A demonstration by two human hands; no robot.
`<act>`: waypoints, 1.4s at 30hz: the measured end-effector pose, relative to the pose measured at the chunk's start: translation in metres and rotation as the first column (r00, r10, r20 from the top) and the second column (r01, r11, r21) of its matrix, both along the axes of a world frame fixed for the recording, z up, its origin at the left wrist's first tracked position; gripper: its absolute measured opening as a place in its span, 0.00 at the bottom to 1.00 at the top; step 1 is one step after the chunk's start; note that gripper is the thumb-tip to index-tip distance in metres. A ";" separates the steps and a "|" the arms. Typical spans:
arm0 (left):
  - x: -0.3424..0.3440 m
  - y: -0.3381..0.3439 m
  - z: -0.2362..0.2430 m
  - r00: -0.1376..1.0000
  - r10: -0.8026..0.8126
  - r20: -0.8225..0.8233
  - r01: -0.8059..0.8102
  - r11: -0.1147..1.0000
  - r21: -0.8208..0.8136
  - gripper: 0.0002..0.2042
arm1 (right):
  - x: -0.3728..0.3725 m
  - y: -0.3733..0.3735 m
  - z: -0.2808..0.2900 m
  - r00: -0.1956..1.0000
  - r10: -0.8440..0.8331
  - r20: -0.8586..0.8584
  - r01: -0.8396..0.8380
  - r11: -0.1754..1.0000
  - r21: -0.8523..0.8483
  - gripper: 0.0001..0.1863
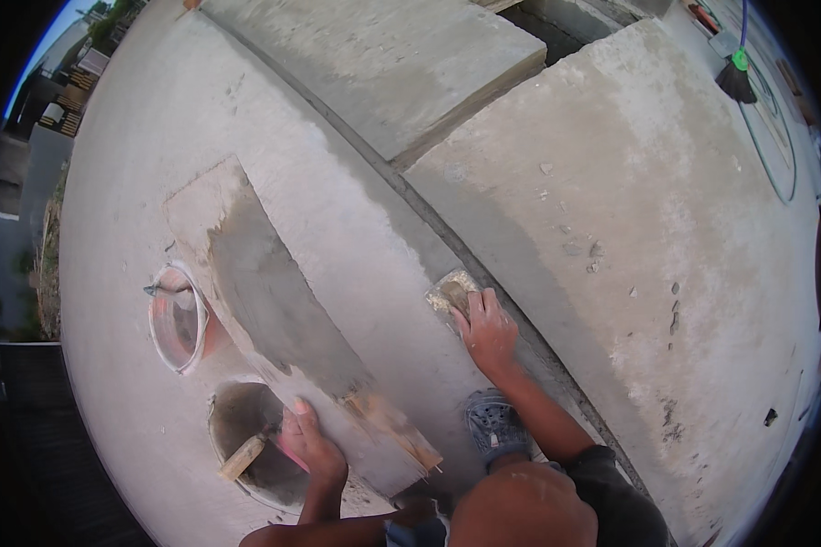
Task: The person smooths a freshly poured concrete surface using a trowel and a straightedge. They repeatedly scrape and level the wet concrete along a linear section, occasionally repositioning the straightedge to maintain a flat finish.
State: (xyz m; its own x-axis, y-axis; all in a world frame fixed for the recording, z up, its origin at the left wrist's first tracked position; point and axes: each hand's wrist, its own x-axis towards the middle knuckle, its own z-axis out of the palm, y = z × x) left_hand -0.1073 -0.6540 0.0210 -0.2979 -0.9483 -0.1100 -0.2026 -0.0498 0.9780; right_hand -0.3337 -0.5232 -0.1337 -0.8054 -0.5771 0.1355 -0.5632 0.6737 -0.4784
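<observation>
My right hand (491,333) grips a small rectangular hand float (453,294), crusted with pale cement, and rests it on the concrete beside a long dark joint. Its grip is hidden under my fingers. My left hand (312,444) is closed over the near right rim of a bucket (223,407), thumb up; a pink edge shows beside the fingers. A tool with a wooden handle (244,457) leans inside this bucket, its other end unclear. Just right of the left hand lies a long board (196,205), smeared with wet grey mortar (274,273).
A second, whitish-red bucket (201,333) holds something indistinct. Beyond the joint (429,214) lie concrete slabs (602,173) with loose crumbs and an open pit (556,32) at the far edge. A broom (737,82) and green hose (775,187) are far right. My shoe (495,424) stands near the float.
</observation>
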 end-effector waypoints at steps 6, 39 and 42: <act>0.006 -0.001 0.003 0.999 -0.031 0.034 0.032 0.998 -0.046 0.20 | 0.007 0.008 0.022 0.968 0.146 0.202 -0.139 0.989 -0.052 0.19; -0.003 0.003 0.003 1.000 -0.005 -0.020 0.005 1.000 0.018 0.18 | -0.019 -0.014 0.001 0.987 0.021 0.157 -0.031 0.998 0.062 0.22; -0.004 0.000 0.005 1.000 0.002 -0.001 -0.002 1.000 -0.018 0.18 | 0.010 -0.007 0.010 0.942 0.202 0.267 -0.213 0.977 0.015 0.21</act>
